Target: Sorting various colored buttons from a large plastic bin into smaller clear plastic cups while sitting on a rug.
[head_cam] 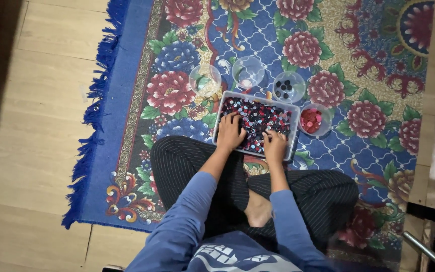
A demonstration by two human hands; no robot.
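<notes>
A clear rectangular tray (221, 107) lies on the rug in front of my crossed legs, filled with several small mixed red, blue and dark pieces (258, 117). My left hand (230, 132) rests palm down inside the tray at its near left, fingers spread on the pieces. My right hand (275, 144) lies in the near right part of the tray, fingers curled over the pieces. Whether either hand pinches a piece is hidden.
Clear round cups stand beyond the tray: one with pale pieces (205, 79), one nearly bare (248, 71), one with dark pieces (288, 86), one with red pieces (313, 120) at the tray's right. A flowered blue rug (368, 60) covers the wooden floor (31, 126).
</notes>
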